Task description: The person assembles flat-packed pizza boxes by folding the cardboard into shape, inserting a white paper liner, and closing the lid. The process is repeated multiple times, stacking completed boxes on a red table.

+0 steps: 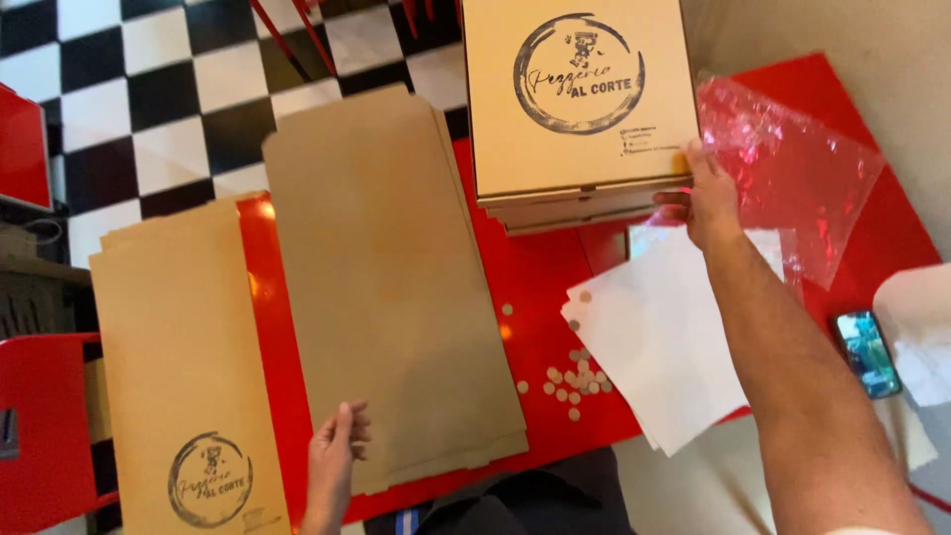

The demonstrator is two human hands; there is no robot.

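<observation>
My right hand (705, 198) grips the near right corner of a closed brown pizza box (575, 99), which tops a short stack of boxes at the far side of the red table (540, 287). My left hand (335, 458) rests with its fingers on the near edge of a stack of flat, unfolded brown box blanks (381, 277) lying in the middle. A second pile of flat blanks (178, 376), with a round dark stamp, lies at the left.
White paper sheets (664, 337) and several small brown cardboard discs (575, 381) lie right of centre. A clear plastic bag (792, 159) sits at the far right, a phone (867, 352) beside my forearm. A red chair (45, 426) stands left, over black-and-white floor tiles (149, 89).
</observation>
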